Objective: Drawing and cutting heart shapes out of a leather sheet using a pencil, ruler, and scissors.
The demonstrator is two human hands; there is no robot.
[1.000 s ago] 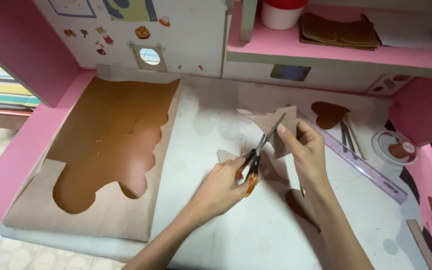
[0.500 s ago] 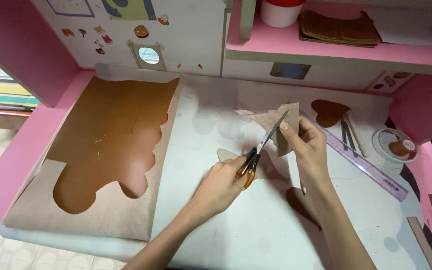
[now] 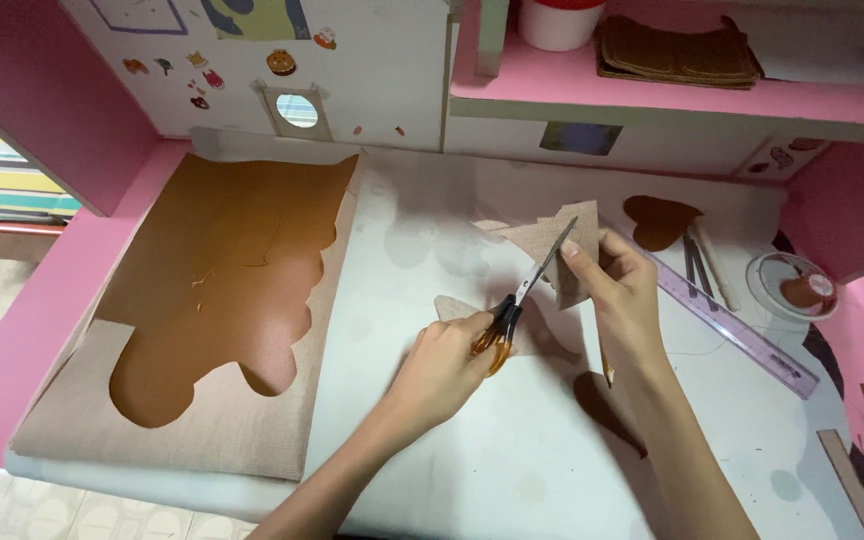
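Here, scissors [image 3: 522,300] with amber handles are gripped in the left hand [image 3: 442,365], blades open against a tan fabric piece [image 3: 557,245]. That piece is pinched between thumb and fingers of the right hand [image 3: 617,290], above the white table [image 3: 512,450]. A large brown sheet [image 3: 217,290] lies well to the left.

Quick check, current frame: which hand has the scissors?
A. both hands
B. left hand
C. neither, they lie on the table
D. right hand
B: the left hand grips the orange handles of the scissors, while the right hand only pinches the tan fabric piece being cut.
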